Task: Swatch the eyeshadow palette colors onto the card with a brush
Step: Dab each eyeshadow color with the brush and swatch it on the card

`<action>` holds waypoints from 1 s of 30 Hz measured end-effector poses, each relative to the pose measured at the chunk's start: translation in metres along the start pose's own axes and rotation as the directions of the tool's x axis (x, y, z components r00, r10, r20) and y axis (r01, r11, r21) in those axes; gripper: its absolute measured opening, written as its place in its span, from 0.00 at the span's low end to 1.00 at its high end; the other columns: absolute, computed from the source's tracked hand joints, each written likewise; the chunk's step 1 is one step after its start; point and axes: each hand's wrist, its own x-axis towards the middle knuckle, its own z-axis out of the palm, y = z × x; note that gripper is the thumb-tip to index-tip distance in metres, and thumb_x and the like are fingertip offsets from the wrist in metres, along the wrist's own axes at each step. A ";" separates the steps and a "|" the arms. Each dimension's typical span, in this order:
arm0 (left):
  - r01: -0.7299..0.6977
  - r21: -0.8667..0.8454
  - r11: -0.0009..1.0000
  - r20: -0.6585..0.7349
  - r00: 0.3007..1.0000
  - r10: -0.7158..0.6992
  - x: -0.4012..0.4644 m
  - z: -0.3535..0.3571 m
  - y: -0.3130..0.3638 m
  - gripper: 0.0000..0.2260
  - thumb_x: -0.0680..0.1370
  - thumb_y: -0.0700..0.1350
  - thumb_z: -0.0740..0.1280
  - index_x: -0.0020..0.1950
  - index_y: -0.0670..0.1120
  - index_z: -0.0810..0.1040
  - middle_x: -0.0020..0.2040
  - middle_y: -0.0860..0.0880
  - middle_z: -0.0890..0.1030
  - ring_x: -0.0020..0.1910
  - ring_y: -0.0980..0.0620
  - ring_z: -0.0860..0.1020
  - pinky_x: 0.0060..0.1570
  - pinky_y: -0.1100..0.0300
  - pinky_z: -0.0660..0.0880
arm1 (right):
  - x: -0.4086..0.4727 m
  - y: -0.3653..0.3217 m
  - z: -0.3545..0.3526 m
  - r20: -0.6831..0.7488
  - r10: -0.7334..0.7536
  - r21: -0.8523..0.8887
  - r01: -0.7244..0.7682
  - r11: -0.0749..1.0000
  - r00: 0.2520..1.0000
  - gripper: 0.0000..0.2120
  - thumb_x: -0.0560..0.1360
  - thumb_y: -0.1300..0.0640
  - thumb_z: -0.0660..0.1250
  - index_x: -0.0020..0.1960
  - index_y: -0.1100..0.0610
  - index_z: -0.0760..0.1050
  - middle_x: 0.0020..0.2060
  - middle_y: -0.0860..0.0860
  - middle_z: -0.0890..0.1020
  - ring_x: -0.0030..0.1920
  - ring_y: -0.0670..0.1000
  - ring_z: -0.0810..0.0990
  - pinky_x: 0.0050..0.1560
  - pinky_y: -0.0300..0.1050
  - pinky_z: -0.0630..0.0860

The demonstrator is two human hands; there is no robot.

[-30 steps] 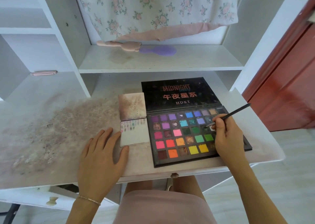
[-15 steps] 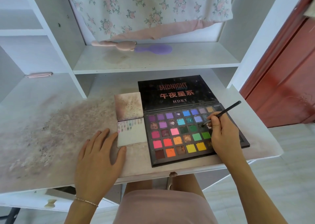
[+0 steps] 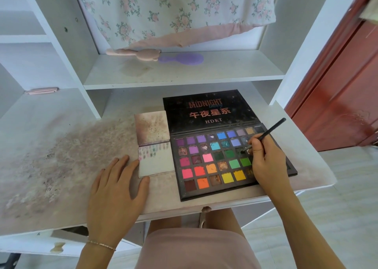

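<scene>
An open black eyeshadow palette (image 3: pixel 210 162) with several rows of bright pans lies on the desk, its lid flat behind it. My right hand (image 3: pixel 266 162) pinches a thin black brush (image 3: pixel 268 132), whose tip touches a dark green pan at the right of the palette. Left of the palette lies the white card (image 3: pixel 156 162), with a row of small colour swatches along its top edge. My left hand (image 3: pixel 116 189) rests flat on the desk, fingertips and thumb against the card's lower left corner.
The white desk (image 3: pixel 61 156) is stained with pink and brown powder on its left half. A stained card (image 3: pixel 152 126) lies behind the white one. A pink brush (image 3: pixel 135 52) and a purple hairbrush (image 3: pixel 184 59) sit on the shelf above. A red door (image 3: pixel 343 96) stands right.
The brush tip has slid a little left and down across the palette's right pans. My left hand stays flat by the card. The camera has shifted slightly.
</scene>
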 end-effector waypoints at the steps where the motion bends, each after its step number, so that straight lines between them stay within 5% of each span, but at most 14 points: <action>1: -0.001 -0.002 1.000 -0.005 1.000 0.001 0.000 0.000 0.000 0.28 0.73 0.60 0.52 0.62 0.44 0.77 0.64 0.43 0.76 0.65 0.42 0.71 0.64 0.42 0.65 | 0.000 0.000 0.000 0.006 0.000 -0.004 0.000 1.000 1.000 0.05 0.79 0.59 0.56 0.45 0.56 0.68 0.32 0.41 0.73 0.35 0.42 0.73 0.32 0.34 0.67; 13: 0.003 0.001 1.000 -0.009 1.000 -0.003 -0.001 -0.002 0.001 0.28 0.73 0.60 0.52 0.61 0.44 0.77 0.63 0.43 0.76 0.65 0.41 0.72 0.64 0.43 0.65 | 0.005 -0.015 0.007 0.055 0.129 0.247 -0.139 0.959 0.990 0.09 0.79 0.55 0.55 0.46 0.58 0.70 0.34 0.46 0.76 0.36 0.33 0.77 0.31 0.26 0.72; 22: -0.006 0.023 1.000 -0.004 1.000 0.006 0.000 -0.002 0.000 0.26 0.74 0.59 0.53 0.60 0.44 0.78 0.61 0.43 0.78 0.62 0.41 0.74 0.62 0.43 0.66 | -0.005 -0.075 0.054 0.295 -0.060 0.521 -0.108 0.847 0.954 0.08 0.77 0.63 0.60 0.41 0.53 0.72 0.30 0.44 0.80 0.34 0.40 0.80 0.38 0.30 0.74; 26: 0.004 0.019 1.000 0.020 1.000 -0.004 -0.001 -0.002 -0.001 0.26 0.74 0.59 0.52 0.61 0.46 0.78 0.63 0.45 0.77 0.64 0.43 0.73 0.64 0.46 0.64 | -0.001 -0.088 0.079 0.360 -0.099 0.515 -0.109 0.850 0.928 0.08 0.76 0.61 0.62 0.42 0.49 0.71 0.33 0.45 0.80 0.38 0.42 0.81 0.43 0.37 0.78; 30: 0.004 0.014 1.000 0.017 1.000 -0.004 0.000 -0.003 -0.001 0.25 0.74 0.59 0.53 0.60 0.46 0.78 0.62 0.45 0.77 0.64 0.43 0.73 0.63 0.47 0.64 | 0.002 -0.089 0.092 0.384 -0.118 0.425 -0.062 0.903 0.916 0.08 0.75 0.59 0.63 0.41 0.47 0.71 0.36 0.46 0.81 0.41 0.42 0.80 0.43 0.32 0.76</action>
